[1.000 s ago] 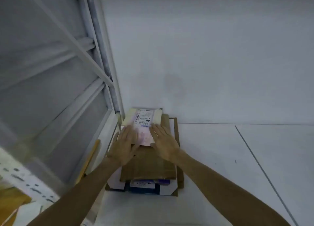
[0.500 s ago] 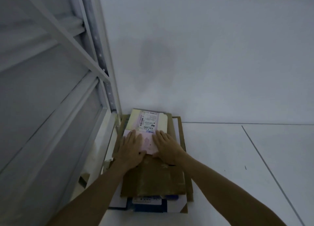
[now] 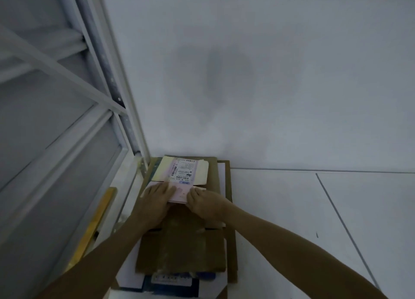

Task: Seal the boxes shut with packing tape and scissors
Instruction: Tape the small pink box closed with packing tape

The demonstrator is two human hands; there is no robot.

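I'm looking at a white tiled floor (image 3: 292, 208) with one dark seam (image 3: 343, 222) crossing its right side diagonally. In the floor's far left corner, against the wall and the rack foot (image 3: 140, 157), lies a stack of flattened cardboard (image 3: 231, 231). A yellowish strip (image 3: 98, 220) lies just left of it.
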